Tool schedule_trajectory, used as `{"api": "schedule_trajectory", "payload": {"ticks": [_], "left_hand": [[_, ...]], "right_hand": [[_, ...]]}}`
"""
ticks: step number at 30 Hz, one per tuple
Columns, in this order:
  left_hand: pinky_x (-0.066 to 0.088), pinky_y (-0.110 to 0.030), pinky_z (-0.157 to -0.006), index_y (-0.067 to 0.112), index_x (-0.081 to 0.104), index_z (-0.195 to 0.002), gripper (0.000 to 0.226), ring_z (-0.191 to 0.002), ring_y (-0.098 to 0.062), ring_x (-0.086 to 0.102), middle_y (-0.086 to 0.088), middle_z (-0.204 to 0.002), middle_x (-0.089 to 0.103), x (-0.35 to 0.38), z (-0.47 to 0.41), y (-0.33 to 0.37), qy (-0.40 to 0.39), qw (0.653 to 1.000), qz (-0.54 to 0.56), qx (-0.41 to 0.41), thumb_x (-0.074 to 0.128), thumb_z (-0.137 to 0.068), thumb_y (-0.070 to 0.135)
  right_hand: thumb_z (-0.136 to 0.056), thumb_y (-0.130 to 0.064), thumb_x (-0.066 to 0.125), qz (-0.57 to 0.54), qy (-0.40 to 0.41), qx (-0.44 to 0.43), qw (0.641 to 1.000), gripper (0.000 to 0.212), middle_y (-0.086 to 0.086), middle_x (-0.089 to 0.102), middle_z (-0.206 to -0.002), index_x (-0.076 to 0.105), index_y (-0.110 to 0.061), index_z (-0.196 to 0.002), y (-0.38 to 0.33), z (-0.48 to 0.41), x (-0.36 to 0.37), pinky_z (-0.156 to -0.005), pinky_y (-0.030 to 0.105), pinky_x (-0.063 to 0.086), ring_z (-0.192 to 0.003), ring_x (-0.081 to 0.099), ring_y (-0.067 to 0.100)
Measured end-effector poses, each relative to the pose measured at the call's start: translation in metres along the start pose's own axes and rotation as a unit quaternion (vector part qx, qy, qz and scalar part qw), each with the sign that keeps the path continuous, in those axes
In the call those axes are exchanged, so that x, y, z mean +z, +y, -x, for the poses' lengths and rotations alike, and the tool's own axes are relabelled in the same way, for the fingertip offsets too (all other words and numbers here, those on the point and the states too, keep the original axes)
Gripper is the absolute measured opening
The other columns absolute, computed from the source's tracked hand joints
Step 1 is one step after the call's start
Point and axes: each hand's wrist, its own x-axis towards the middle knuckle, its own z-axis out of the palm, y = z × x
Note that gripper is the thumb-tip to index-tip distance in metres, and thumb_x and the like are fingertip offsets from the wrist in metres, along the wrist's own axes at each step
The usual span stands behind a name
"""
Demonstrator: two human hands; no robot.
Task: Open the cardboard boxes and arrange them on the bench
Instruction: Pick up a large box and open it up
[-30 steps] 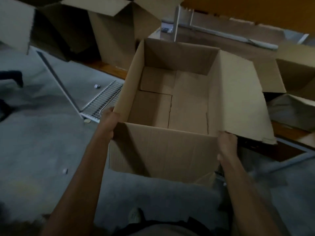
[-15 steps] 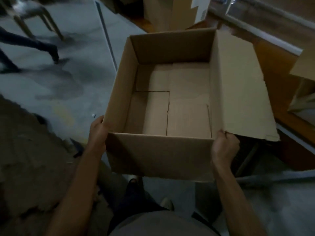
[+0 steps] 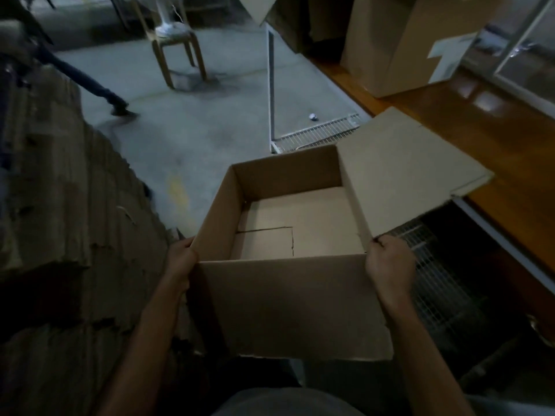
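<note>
Left hand (image 3: 179, 261) and right hand (image 3: 389, 261) are gripping the open box's (image 3: 295, 304) near corners. Its right flap (image 3: 402, 172) is risking snagging the bench (image 3: 510, 139).

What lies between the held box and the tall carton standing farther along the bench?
In the head view, only bare glossy bench top lies between the open box and the tall carton; the box's right flap overhangs its near edge.

Dim, grainy. Glare on bench (image 3: 480, 97) top right; deep shadow under it; edges soft w/ wide-angle bend.
</note>
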Motion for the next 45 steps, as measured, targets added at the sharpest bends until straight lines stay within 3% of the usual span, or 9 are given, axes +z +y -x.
{"api": "schedule_trajectory", "payload": {"ticks": [9, 14, 21, 24, 28, 32, 40, 42, 45], "left_hand": [[0.056, -0.044, -0.086, 0.009, 0.066, -0.122, 0.034, -0.102, -0.032, 0.063, -0.016, -0.119, 0.065, -0.006, -0.094, 0.037, 0.108, 0.993, 0.037, 0.023, 0.051, -0.092, 0.004], [0.053, -0.038, -0.082, 0.002, 0.068, -0.113, 0.023, -0.094, -0.031, 0.064, -0.015, -0.104, 0.067, -0.009, -0.147, 0.094, 0.176, 0.981, 0.074, 0.040, 0.059, -0.092, -0.002], [0.056, -0.035, -0.076, 0.014, 0.070, -0.093, 0.026, -0.085, -0.023, 0.065, -0.012, -0.098, 0.070, -0.036, -0.237, 0.160, 0.250, 0.961, 0.115, 0.033, 0.054, -0.089, -0.006], [0.054, -0.033, -0.074, 0.010, 0.071, -0.097, 0.025, -0.081, -0.019, 0.065, -0.013, -0.098, 0.070, -0.047, -0.268, 0.192, 0.276, 0.951, 0.137, 0.033, 0.054, -0.090, -0.008], [0.053, -0.028, -0.072, 0.007, 0.070, -0.103, 0.029, -0.089, -0.023, 0.064, -0.013, -0.102, 0.068, -0.061, -0.301, 0.239, 0.305, 0.935, 0.167, 0.066, 0.052, -0.091, -0.012], [0.055, -0.028, -0.070, 0.010, 0.069, -0.103, 0.030, -0.093, -0.025, 0.066, -0.014, -0.104, 0.067, -0.083, -0.334, 0.291, 0.338, 0.912, 0.199, 0.120, 0.052, -0.090, -0.011], [0.055, -0.012, -0.055, -0.006, 0.066, -0.111, 0.026, -0.052, 0.003, 0.064, -0.010, -0.083, 0.065, -0.114, -0.388, 0.408, 0.399, 0.844, 0.248, 0.257, 0.061, -0.086, -0.010], [0.056, -0.013, -0.058, -0.005, 0.067, -0.110, 0.025, -0.057, 0.003, 0.066, -0.007, -0.084, 0.067, -0.116, -0.407, 0.441, 0.397, 0.834, 0.265, 0.276, 0.062, -0.085, -0.010], [0.061, -0.028, -0.077, 0.003, 0.072, -0.101, 0.022, -0.089, -0.013, 0.072, -0.013, -0.104, 0.072, -0.115, -0.443, 0.489, 0.382, 0.832, 0.278, 0.293, 0.063, -0.085, -0.009]], "right_hand": [[-0.094, -0.009, 0.051, -0.008, -0.029, -0.008, 1.000, 0.022, 0.015, 0.064, -0.084, 0.069, 0.004, -0.090, -0.066, -0.078, 0.042, -0.064, 0.030, 0.033, -0.073, 0.053, 0.026], [-0.094, -0.007, 0.051, -0.014, -0.038, -0.024, 0.999, 0.025, 0.003, 0.052, -0.063, 0.056, -0.007, -0.069, -0.131, -0.141, 0.080, -0.051, 0.026, 0.029, -0.057, 0.046, 0.015], [-0.096, -0.006, 0.049, -0.026, -0.031, -0.091, 0.995, 0.022, 0.008, 0.060, -0.077, 0.068, 0.001, -0.087, -0.224, -0.206, 0.123, -0.055, 0.027, 0.028, -0.064, 0.047, 0.018], [-0.095, -0.005, 0.051, -0.054, -0.025, -0.125, 0.990, 0.023, 0.001, 0.053, -0.064, 0.064, -0.006, -0.077, -0.259, -0.230, 0.129, -0.050, 0.023, 0.028, -0.056, 0.045, 0.009], [-0.096, -0.006, 0.052, -0.117, -0.029, -0.159, 0.980, 0.029, 0.005, 0.058, -0.062, 0.060, -0.011, -0.068, -0.306, -0.269, 0.139, -0.050, 0.025, 0.036, -0.056, 0.053, 0.015], [-0.094, -0.003, 0.053, -0.172, -0.022, -0.207, 0.963, 0.043, -0.006, 0.044, -0.050, 0.045, -0.023, -0.056, -0.361, -0.311, 0.148, -0.046, 0.014, 0.025, -0.045, 0.038, 0.006], [-0.091, -0.002, 0.056, -0.291, -0.008, -0.246, 0.925, 0.039, -0.008, 0.044, -0.048, 0.049, -0.018, -0.056, -0.468, -0.402, 0.162, -0.044, 0.014, 0.033, -0.045, 0.040, 0.004], [-0.091, -0.003, 0.056, -0.312, -0.003, -0.243, 0.918, 0.044, -0.008, 0.045, -0.048, 0.046, -0.022, -0.052, -0.493, -0.426, 0.160, -0.046, 0.017, 0.030, -0.046, 0.041, 0.004], [-0.090, -0.001, 0.056, -0.338, 0.023, -0.250, 0.907, 0.048, -0.005, 0.044, -0.048, 0.043, -0.022, -0.049, -0.527, -0.459, 0.154, -0.048, 0.017, 0.031, -0.044, 0.044, 0.003]]}}
